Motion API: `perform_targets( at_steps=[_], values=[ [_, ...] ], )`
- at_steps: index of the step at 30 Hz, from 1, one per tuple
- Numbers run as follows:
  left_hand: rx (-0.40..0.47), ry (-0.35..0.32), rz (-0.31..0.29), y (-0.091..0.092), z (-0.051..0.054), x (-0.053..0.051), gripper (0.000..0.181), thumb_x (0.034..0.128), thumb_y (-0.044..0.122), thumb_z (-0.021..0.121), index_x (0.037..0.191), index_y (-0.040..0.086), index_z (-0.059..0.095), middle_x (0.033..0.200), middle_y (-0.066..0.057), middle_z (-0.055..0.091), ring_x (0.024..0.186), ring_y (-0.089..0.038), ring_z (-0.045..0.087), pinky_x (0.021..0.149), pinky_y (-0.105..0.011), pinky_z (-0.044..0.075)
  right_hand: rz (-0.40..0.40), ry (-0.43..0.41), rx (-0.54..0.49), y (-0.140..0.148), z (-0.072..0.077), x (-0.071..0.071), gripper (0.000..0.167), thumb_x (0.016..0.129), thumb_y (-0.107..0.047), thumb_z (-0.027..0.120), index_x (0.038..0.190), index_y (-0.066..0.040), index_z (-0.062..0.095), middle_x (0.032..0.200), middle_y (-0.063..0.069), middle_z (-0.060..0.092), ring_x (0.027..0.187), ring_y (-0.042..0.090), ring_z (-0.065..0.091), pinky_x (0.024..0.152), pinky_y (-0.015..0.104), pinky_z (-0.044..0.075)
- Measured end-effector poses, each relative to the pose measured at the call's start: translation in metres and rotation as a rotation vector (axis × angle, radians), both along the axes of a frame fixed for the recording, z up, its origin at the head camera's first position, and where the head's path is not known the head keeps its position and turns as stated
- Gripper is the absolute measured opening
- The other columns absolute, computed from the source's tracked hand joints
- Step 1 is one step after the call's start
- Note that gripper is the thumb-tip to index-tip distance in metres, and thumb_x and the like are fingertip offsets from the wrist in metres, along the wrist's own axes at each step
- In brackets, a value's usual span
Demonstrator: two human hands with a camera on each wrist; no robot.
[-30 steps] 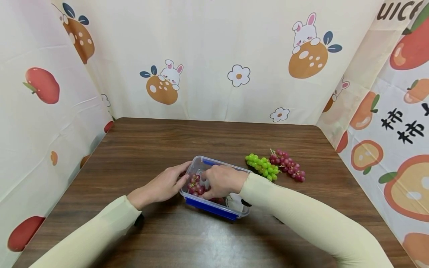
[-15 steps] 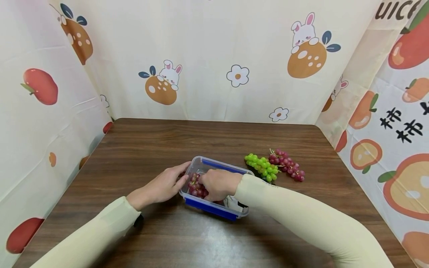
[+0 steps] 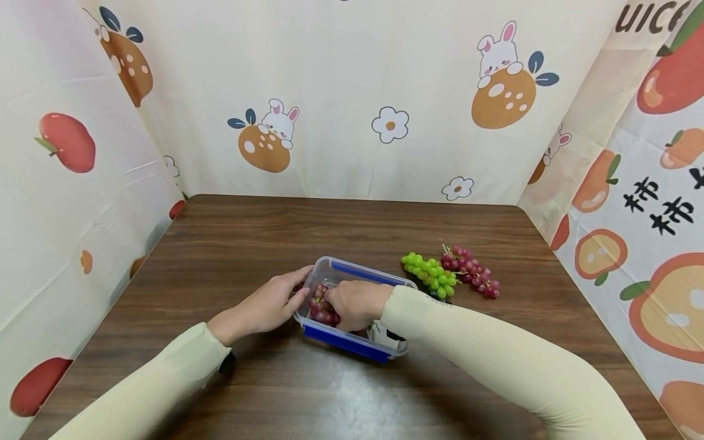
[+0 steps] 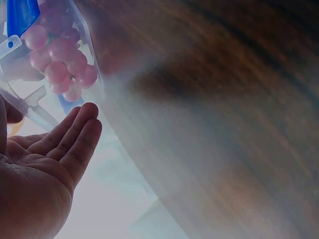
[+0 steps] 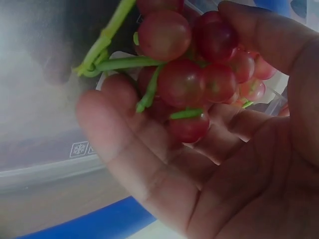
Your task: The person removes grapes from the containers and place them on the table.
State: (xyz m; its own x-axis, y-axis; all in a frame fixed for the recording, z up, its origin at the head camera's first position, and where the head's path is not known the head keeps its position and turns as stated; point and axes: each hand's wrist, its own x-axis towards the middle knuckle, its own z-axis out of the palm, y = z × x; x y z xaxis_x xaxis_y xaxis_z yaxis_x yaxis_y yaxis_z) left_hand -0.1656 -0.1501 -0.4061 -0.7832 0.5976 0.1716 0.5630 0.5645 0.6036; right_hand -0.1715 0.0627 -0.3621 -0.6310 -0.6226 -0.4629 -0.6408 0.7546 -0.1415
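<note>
A clear plastic food container (image 3: 404, 350) with blue clips sits on the table, lidless in the head view. My left hand (image 3: 269, 302) rests against its left end, the fingers (image 4: 82, 149) fairly straight along the outside in the left wrist view. Inside the container, my right hand (image 3: 357, 302) curls round a bunch of red grapes (image 5: 182, 82), with a green stem sticking out past the fingertips. Red grapes (image 3: 323, 310) show at the container's left end. The right hand hides much of the interior.
On the brown wooden table (image 3: 247, 232), a bunch of green grapes (image 3: 431, 274) and a bunch of red grapes (image 3: 473, 271) lie right of the container. Something dark is partly hidden under the green bunch. A fruit-patterned curtain (image 3: 341, 73) hangs behind and at both sides.
Inside the container, the right hand has shifted slightly left and lower since the first frame, then hardly moved. The left hand and the container stay in place.
</note>
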Motion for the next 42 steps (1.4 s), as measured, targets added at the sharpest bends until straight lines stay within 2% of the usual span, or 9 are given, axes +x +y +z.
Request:
perform_targets(
  at_steps=[7, 12, 18, 23, 28, 32, 37, 42],
  values=[
    [0.0, -0.014, 0.005, 0.0, 0.0, 0.001, 0.051, 0.1067, 0.011, 0.053, 0.154, -0.003, 0.04, 0.137, -0.019, 0.062, 0.12, -0.024, 0.062, 0.102, -0.049, 0.051, -0.029, -0.02, 0.007, -0.001, 0.0, 0.0, 0.036, 0.092, -0.026, 0.077, 0.122, -0.011, 0.065, 0.087, 0.0, 0.063, 0.074, 0.012, 0.061, 0.068, 0.025, 0.054],
    [-0.006, -0.006, 0.003, 0.0, 0.0, 0.0, 0.051, 0.1066, 0.012, 0.053, 0.154, -0.002, 0.04, 0.136, -0.018, 0.063, 0.119, -0.024, 0.062, 0.102, -0.048, 0.051, -0.036, 0.022, 0.034, -0.001, -0.002, 0.002, 0.036, 0.089, -0.024, 0.078, 0.122, -0.015, 0.065, 0.088, 0.001, 0.064, 0.074, 0.013, 0.061, 0.069, 0.027, 0.055],
    [0.006, -0.002, -0.002, 0.0, -0.001, -0.001, 0.051, 0.1062, 0.01, 0.053, 0.154, -0.002, 0.04, 0.133, -0.017, 0.065, 0.116, -0.024, 0.063, 0.099, -0.048, 0.052, 0.003, 0.079, 0.036, -0.001, -0.004, 0.003, 0.026, 0.086, -0.017, 0.077, 0.109, -0.02, 0.066, 0.084, -0.001, 0.064, 0.072, 0.013, 0.059, 0.068, 0.027, 0.053],
    [0.006, -0.012, 0.001, 0.0, -0.002, 0.0, 0.051, 0.106, 0.009, 0.053, 0.154, -0.003, 0.04, 0.133, -0.018, 0.065, 0.117, -0.025, 0.063, 0.1, -0.049, 0.052, -0.01, 0.053, 0.017, 0.001, -0.004, 0.003, 0.021, 0.085, -0.014, 0.077, 0.101, -0.022, 0.066, 0.078, -0.004, 0.06, 0.069, 0.012, 0.059, 0.063, 0.025, 0.052],
    [0.001, -0.022, 0.003, 0.0, -0.002, 0.0, 0.052, 0.1065, 0.01, 0.053, 0.154, -0.003, 0.039, 0.133, -0.016, 0.065, 0.115, -0.021, 0.063, 0.1, -0.047, 0.052, -0.03, 0.028, 0.009, 0.005, -0.001, 0.001, 0.032, 0.085, -0.018, 0.08, 0.116, -0.021, 0.069, 0.082, -0.004, 0.062, 0.073, 0.011, 0.06, 0.066, 0.025, 0.053],
    [0.0, -0.011, 0.002, 0.001, -0.002, 0.0, 0.052, 0.1065, 0.011, 0.053, 0.154, -0.003, 0.039, 0.133, -0.017, 0.065, 0.116, -0.022, 0.063, 0.1, -0.047, 0.052, -0.008, 0.041, 0.003, 0.009, 0.002, -0.002, 0.044, 0.084, -0.021, 0.081, 0.127, -0.02, 0.069, 0.085, -0.004, 0.064, 0.074, 0.011, 0.06, 0.067, 0.025, 0.054],
    [-0.01, 0.0, 0.01, 0.0, -0.001, 0.0, 0.052, 0.1063, 0.011, 0.053, 0.154, -0.003, 0.04, 0.135, -0.018, 0.064, 0.118, -0.024, 0.063, 0.101, -0.048, 0.051, -0.02, 0.051, -0.005, 0.014, 0.008, -0.003, 0.045, 0.084, -0.022, 0.081, 0.127, -0.019, 0.069, 0.088, -0.004, 0.066, 0.074, 0.011, 0.061, 0.066, 0.026, 0.054],
    [-0.022, -0.015, 0.014, 0.0, 0.0, 0.0, 0.052, 0.1068, 0.012, 0.052, 0.155, -0.002, 0.039, 0.136, -0.018, 0.063, 0.119, -0.024, 0.063, 0.102, -0.049, 0.051, -0.063, 0.035, -0.012, 0.019, 0.013, -0.004, 0.048, 0.086, -0.026, 0.082, 0.131, -0.02, 0.067, 0.092, -0.004, 0.067, 0.078, 0.012, 0.061, 0.07, 0.027, 0.055]
  ],
)
